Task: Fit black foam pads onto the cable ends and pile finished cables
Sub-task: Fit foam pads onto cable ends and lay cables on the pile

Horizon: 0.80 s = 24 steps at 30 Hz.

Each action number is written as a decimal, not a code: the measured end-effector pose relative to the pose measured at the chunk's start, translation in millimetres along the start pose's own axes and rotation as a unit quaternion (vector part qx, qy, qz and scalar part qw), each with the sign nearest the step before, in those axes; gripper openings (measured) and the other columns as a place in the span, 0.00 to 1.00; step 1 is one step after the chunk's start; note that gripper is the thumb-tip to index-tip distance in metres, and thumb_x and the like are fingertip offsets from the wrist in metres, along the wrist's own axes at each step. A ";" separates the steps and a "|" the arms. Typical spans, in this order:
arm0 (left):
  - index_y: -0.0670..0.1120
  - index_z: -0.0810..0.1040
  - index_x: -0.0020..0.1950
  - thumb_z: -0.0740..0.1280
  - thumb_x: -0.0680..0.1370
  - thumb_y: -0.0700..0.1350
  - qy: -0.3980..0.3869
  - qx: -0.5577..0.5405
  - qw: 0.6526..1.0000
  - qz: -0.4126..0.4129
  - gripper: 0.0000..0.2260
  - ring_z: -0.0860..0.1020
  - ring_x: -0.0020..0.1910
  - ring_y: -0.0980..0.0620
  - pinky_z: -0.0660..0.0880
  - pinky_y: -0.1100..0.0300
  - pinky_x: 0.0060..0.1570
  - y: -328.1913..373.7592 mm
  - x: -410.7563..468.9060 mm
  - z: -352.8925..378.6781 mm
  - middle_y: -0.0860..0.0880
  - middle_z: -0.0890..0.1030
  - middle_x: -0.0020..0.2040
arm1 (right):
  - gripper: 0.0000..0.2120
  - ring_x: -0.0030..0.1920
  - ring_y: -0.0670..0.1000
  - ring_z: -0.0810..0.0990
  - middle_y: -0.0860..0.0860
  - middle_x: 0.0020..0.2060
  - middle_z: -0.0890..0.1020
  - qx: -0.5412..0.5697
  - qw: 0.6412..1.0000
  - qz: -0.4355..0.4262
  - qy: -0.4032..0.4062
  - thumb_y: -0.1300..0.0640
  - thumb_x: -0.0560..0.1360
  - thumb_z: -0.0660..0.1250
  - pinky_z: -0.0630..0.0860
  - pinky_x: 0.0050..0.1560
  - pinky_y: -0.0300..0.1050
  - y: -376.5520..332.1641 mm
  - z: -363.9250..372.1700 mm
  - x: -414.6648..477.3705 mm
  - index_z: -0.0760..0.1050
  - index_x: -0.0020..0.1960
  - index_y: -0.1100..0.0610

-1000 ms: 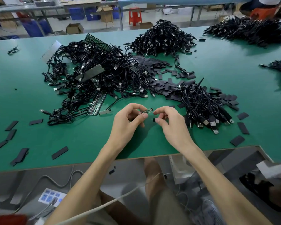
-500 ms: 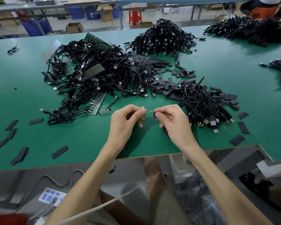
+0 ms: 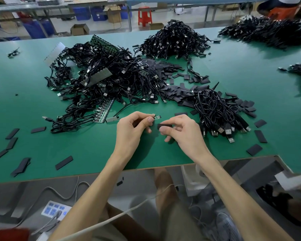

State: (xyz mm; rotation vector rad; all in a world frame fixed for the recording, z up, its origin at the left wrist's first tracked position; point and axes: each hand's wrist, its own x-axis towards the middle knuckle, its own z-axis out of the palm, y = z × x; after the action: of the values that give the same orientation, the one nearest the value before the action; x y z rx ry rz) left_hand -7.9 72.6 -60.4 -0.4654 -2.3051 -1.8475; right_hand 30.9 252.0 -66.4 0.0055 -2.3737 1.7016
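Pinching cable end (image 3: 157, 117) in left hand (image 3: 132, 130), black foam pad (image 3: 164, 126) in right hand (image 3: 185, 133). Cannot see into the cardboard box (image 3: 79, 30).

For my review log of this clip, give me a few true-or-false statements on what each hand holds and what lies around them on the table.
1. The left hand pinches a cable end with a small bare board. True.
2. The right hand holds nothing. False: it pinches a black foam pad.
3. The pad is already fitted over the cable end. False: the two are apart, the pad just below the board.
4. Several loose pads lie on the green table left of the hands. True.
5. A heap of cables lies right of the right hand. True.
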 end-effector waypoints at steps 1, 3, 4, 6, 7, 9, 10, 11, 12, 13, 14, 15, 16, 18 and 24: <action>0.46 0.85 0.49 0.72 0.79 0.41 -0.001 0.002 1.000 -0.001 0.02 0.79 0.33 0.54 0.75 0.63 0.41 0.4 -0.2 0.4 0.47 0.83 0.33 | 0.08 0.32 0.51 0.85 0.54 0.51 0.78 -0.001 1.000 -0.002 0.000 0.58 0.73 0.78 0.82 0.45 0.48 0.0 0.0 -0.4 0.85 0.51 0.56; 0.45 0.85 0.49 0.72 0.79 0.41 -0.002 0.007 1.000 0.000 0.02 0.79 0.32 0.56 0.74 0.66 0.40 0.7 -0.4 0.4 0.49 0.83 0.33 | 0.08 0.33 0.51 0.85 0.54 0.52 0.77 0.000 1.000 -0.005 -0.001 0.58 0.74 0.77 0.82 0.44 0.47 0.1 0.1 -0.9 0.85 0.53 0.56; 0.44 0.85 0.49 0.72 0.79 0.41 -0.002 0.013 1.000 0.002 0.02 0.79 0.32 0.56 0.73 0.67 0.40 0.6 -0.4 0.5 0.49 0.83 0.33 | 0.08 0.33 0.51 0.85 0.54 0.52 0.77 0.000 1.000 -0.004 -0.001 0.58 0.74 0.77 0.83 0.44 0.46 0.5 0.0 -0.7 0.85 0.53 0.55; 0.45 0.85 0.49 0.73 0.79 0.42 -0.006 0.026 1.000 0.004 0.02 0.79 0.32 0.56 0.73 0.66 0.40 -0.1 -0.3 0.2 0.50 0.83 0.33 | 0.08 0.35 0.51 0.86 0.55 0.53 0.77 0.009 1.000 0.003 0.000 0.59 0.75 0.77 0.82 0.43 0.42 1.5 0.6 0.2 0.85 0.53 0.55; 0.46 0.85 0.49 0.73 0.79 0.42 -0.008 0.031 0.999 0.005 0.02 0.80 0.33 0.56 0.73 0.66 0.41 -0.4 -0.5 0.3 0.51 0.83 0.33 | 0.08 0.37 0.51 0.86 0.55 0.53 0.77 0.020 1.000 0.009 0.002 0.60 0.74 0.77 0.82 0.44 0.40 2.2 0.8 0.6 0.85 0.53 0.56; 0.46 0.85 0.48 0.73 0.79 0.43 -0.010 0.041 0.999 0.008 0.02 0.80 0.33 0.55 0.74 0.66 0.41 -0.9 -0.5 0.7 0.51 0.83 0.33 | 0.08 0.40 0.50 0.87 0.56 0.51 0.82 0.036 0.999 0.026 0.008 0.61 0.73 0.78 0.82 0.48 0.40 3.3 0.3 1.9 0.85 0.52 0.58; 0.46 0.85 0.48 0.73 0.79 0.43 -0.011 0.043 0.999 0.009 0.02 0.81 0.33 0.55 0.74 0.66 0.41 -1.1 -0.5 0.9 0.50 0.83 0.33 | 0.08 0.42 0.50 0.87 0.54 0.49 0.84 0.039 0.999 0.034 0.007 0.61 0.73 0.78 0.82 0.50 0.41 3.5 0.0 2.3 0.85 0.52 0.58; 0.46 0.85 0.49 0.73 0.79 0.43 -0.012 0.043 0.999 0.009 0.02 0.81 0.34 0.54 0.74 0.65 0.41 -1.0 -0.6 0.9 0.50 0.83 0.33 | 0.08 0.43 0.49 0.87 0.53 0.46 0.87 0.039 0.998 0.039 0.001 0.61 0.72 0.78 0.82 0.51 0.41 3.6 -0.5 2.2 0.85 0.51 0.57; 0.46 0.85 0.49 0.73 0.79 0.43 -0.013 0.043 0.999 0.010 0.02 0.81 0.34 0.53 0.75 0.65 0.42 -1.1 -0.5 0.9 0.50 0.83 0.34 | 0.08 0.43 0.49 0.87 0.51 0.43 0.87 0.040 0.998 0.042 -0.008 0.61 0.72 0.78 0.82 0.51 0.41 3.6 -0.8 2.0 0.85 0.51 0.57; 0.46 0.85 0.49 0.73 0.79 0.43 -0.013 0.044 0.999 0.011 0.02 0.82 0.34 0.53 0.75 0.64 0.42 -1.3 -0.3 0.6 0.50 0.83 0.34 | 0.07 0.43 0.49 0.87 0.51 0.41 0.88 0.040 0.998 0.041 -0.016 0.61 0.73 0.78 0.81 0.51 0.41 3.4 -1.0 1.8 0.85 0.51 0.57; 0.46 0.85 0.49 0.73 0.79 0.43 -0.013 0.045 0.999 0.012 0.02 0.82 0.34 0.52 0.75 0.64 0.42 -1.4 -0.2 0.3 0.50 0.83 0.34 | 0.06 0.42 0.49 0.87 0.51 0.40 0.88 0.041 0.998 0.038 -0.021 0.61 0.73 0.77 0.81 0.50 0.40 3.0 -0.9 1.6 0.85 0.51 0.58; 0.46 0.85 0.49 0.73 0.79 0.43 -0.012 0.046 0.999 0.013 0.02 0.82 0.34 0.53 0.75 0.64 0.42 -1.5 -0.2 0.0 0.51 0.83 0.34 | 0.05 0.41 0.50 0.87 0.52 0.39 0.88 0.045 0.998 0.034 -0.023 0.61 0.74 0.76 0.81 0.48 0.39 2.3 -0.7 1.4 0.85 0.50 0.58; 0.46 0.85 0.49 0.73 0.79 0.43 -0.012 0.046 0.999 0.013 0.02 0.82 0.34 0.53 0.75 0.65 0.42 -1.4 -0.3 -0.1 0.52 0.83 0.34 | 0.04 0.39 0.50 0.87 0.52 0.38 0.88 0.054 0.998 0.031 -0.020 0.61 0.75 0.76 0.80 0.46 0.38 1.4 -0.2 1.2 0.84 0.50 0.59; 0.46 0.85 0.49 0.73 0.78 0.43 -0.012 0.044 0.999 0.012 0.02 0.81 0.34 0.54 0.74 0.66 0.41 -1.4 -0.2 0.4 0.52 0.84 0.34 | 0.04 0.37 0.50 0.86 0.54 0.38 0.87 0.086 0.996 0.029 -0.008 0.63 0.75 0.75 0.79 0.42 0.36 0.1 -0.2 1.9 0.84 0.50 0.60; 0.45 0.85 0.50 0.73 0.78 0.41 -0.012 0.043 0.999 0.012 0.02 0.81 0.33 0.54 0.73 0.68 0.41 -2.2 1.0 -0.2 0.57 0.84 0.36 | 0.02 0.32 0.50 0.84 0.54 0.35 0.87 0.101 0.994 0.018 0.024 0.63 0.76 0.74 0.80 0.40 0.42 3.1 -1.0 2.7 0.84 0.48 0.57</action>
State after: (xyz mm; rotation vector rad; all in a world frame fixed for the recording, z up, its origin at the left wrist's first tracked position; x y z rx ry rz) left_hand -9.6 72.1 -62.0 -0.5039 -2.3724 -1.7328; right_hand 28.0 254.4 -68.5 -0.0465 -2.1712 1.9287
